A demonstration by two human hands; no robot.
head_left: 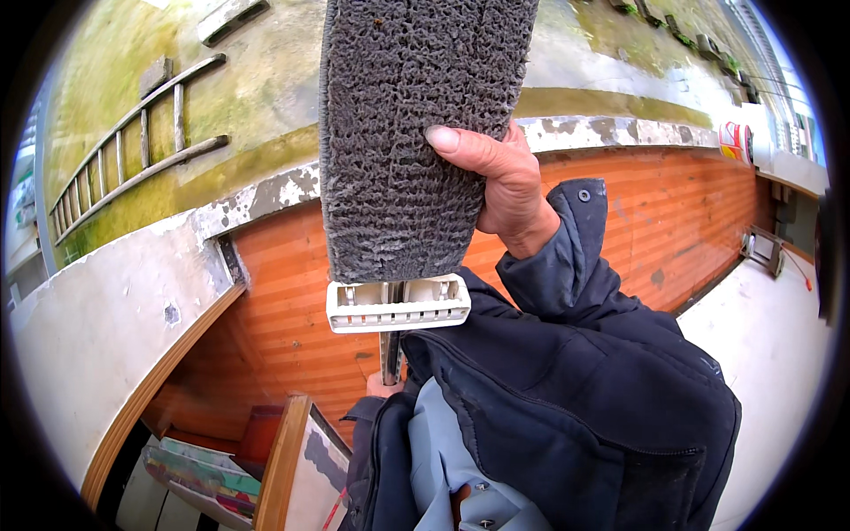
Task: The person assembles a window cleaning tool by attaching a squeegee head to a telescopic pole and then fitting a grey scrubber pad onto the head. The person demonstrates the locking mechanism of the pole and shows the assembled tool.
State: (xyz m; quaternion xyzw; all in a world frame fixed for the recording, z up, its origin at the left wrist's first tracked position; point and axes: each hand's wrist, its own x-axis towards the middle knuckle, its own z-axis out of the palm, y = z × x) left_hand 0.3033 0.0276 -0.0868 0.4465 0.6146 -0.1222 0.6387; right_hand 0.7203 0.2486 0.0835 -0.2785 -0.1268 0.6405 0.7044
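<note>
A flat mop is raised in front of me, its dark grey, looped-pile pad (pixel 398 133) standing upright toward the top of the view. My right hand (pixel 513 181) holds the pad by its right edge, thumb pressed on the pile and the other fingers hidden behind. Just under the pad sits a white slotted plastic piece (pixel 398 317), with a shiny metal pole (pixel 390 354) passing through it. Lower down, my left hand (pixel 384 386) is wrapped round the pole. Only a small part of that hand shows; my jacket covers the rest.
An orange, wood-patterned surface (pixel 637 212) runs behind the mop, bordered by a pale ledge with peeling paint (pixel 257 199). Beyond lies mossy concrete with a wooden ladder (pixel 144 137). A red-and-white bucket (pixel 734 142) stands far right. Papers or books (pixel 199 478) lie at lower left.
</note>
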